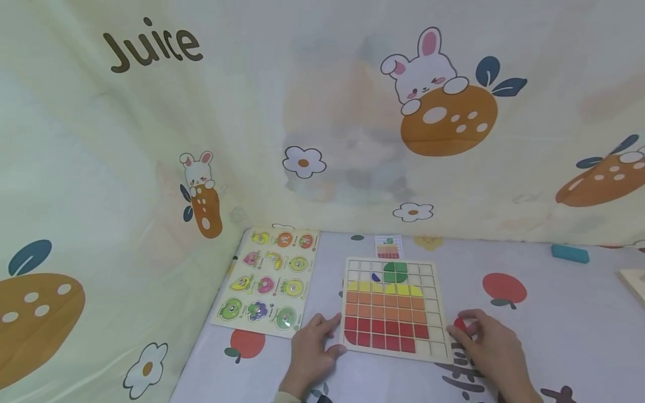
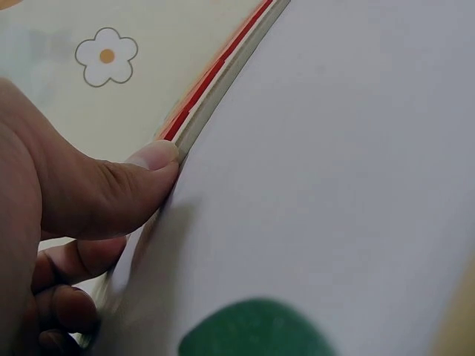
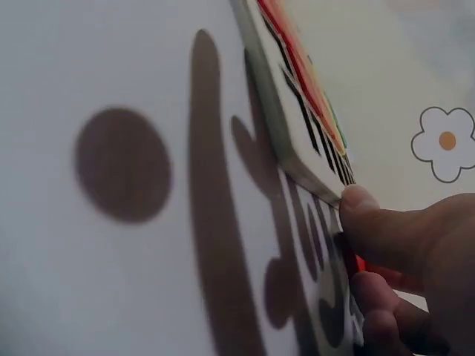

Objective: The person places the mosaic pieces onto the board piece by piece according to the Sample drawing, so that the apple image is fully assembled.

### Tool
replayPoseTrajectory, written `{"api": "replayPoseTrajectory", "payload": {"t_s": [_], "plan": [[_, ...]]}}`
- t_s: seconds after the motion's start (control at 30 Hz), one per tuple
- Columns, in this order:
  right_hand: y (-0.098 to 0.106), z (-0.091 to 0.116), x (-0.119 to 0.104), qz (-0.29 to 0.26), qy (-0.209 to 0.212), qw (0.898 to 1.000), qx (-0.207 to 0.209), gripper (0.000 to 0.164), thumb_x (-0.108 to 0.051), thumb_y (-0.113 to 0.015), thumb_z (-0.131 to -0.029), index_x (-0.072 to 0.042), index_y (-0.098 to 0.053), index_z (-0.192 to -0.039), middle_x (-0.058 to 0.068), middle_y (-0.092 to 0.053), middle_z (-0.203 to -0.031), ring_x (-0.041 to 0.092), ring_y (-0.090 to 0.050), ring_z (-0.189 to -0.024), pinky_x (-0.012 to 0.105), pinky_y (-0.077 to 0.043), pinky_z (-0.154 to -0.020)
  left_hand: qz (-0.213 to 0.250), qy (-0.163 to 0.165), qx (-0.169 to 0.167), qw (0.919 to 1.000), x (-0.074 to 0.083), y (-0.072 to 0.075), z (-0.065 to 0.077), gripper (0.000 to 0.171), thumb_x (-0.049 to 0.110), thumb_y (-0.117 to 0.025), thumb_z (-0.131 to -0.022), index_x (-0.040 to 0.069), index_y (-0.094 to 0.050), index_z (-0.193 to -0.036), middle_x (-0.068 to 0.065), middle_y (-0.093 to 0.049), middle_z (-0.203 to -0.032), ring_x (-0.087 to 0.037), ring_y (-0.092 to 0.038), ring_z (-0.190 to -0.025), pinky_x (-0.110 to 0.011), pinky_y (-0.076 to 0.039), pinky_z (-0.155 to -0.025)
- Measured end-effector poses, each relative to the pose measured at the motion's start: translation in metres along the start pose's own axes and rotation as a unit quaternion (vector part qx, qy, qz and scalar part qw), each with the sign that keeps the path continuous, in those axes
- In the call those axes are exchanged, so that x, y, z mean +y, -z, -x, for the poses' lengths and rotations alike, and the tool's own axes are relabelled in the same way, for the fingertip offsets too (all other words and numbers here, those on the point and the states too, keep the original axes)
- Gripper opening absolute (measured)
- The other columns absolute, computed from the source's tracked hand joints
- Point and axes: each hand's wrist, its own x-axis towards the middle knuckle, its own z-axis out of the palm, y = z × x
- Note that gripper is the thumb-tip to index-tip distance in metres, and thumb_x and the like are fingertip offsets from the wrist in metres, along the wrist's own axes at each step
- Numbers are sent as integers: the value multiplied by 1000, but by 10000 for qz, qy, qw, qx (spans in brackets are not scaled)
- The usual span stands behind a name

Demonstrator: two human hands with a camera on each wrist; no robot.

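Observation:
A square wooden grid board (image 1: 437, 313) lies on the table, with red, orange and yellow rows filled and green and blue pieces above. My left hand (image 1: 314, 344) holds the board's near left corner between thumb and index finger; the left wrist view shows the thumb (image 2: 141, 178) against the board's edge. Beside the board's right edge, my right hand (image 1: 496, 350) pinches a small red piece (image 1: 459, 324), mostly hidden by the fingers in the right wrist view. There the right thumb (image 3: 378, 222) is at the board's corner.
A fruit puzzle board (image 1: 297, 305) lies to the left. Behind the grid board is a small pattern card (image 1: 388, 246). A teal block (image 1: 570, 253) sits at the back right, and a wooden edge (image 1: 635, 282) shows at far right. Printed cloth walls enclose the table.

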Motion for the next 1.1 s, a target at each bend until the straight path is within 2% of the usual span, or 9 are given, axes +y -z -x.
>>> {"api": "replayPoseTrajectory", "payload": {"t_s": [0.23, 0.43, 0.53, 0.73, 0.93, 1.1], "plan": [[4, 0, -1, -123, -161, 9992, -332, 50, -30, -79, -93, 3, -58, -124, 8, -60, -77, 19, -54, -65, 32, -46, -58, 66, -4, 43, 10000, -2, -1, 0, 61, 30, -85, -84, 24, -69, -142, 15, -50, -88, 1, -35, -69, -19, -33, -67], [9, 1, -2, -109, -315, 9977, -592, 44, -25, -70, -93, 5, -50, -118, 11, -56, -74, 20, -54, -63, 34, -46, -58, 111, 11, 3, 9999, -2, -3, 0, 61, 29, -85, -84, 25, -69, -143, 15, -50, -88, 1, -37, -70, -19, -35, -69], [11, 1, 2, -104, -242, 9977, -621, 42, -26, -69, -93, 4, -50, -117, 10, -58, -77, 20, -55, -66, 34, -45, -59, 78, 19, 16, 10000, -1, -3, -1, 60, 29, -85, -85, 25, -69, -143, 15, -49, -88, 1, -36, -69, -19, -34, -68], [16, 0, 16, -210, 114, 9990, -389, 30, -22, -70, -93, -2, -61, -114, 8, -67, -86, 21, -59, -76, 32, -46, -62, -28, -10, 108, 9999, -2, -3, 0, 61, 32, -86, -83, 26, -69, -142, 16, -48, -87, 1, -33, -67, -20, -32, -66], [18, 2, 24, -543, 295, 9974, -373, 43, -37, -76, -97, -7, -66, -127, 13, -79, -100, 21, -73, -84, 29, -52, -65, 39, -48, 110, 9999, -2, -2, -1, 61, 30, -86, -83, 25, -70, -141, 15, -48, -87, 1, -34, -67, -20, -31, -66], [14, 7, 27, -1122, 52, 9923, -528, 66, -56, -73, -97, -8, -63, -143, 13, -80, -106, 21, -76, -91, 22, -52, -68, 83, -68, 138, 9998, -1, -1, -1, 60, 29, -86, -83, 24, -70, -141, 15, -49, -86, 0, -34, -67, -19, -31, -65]]}}
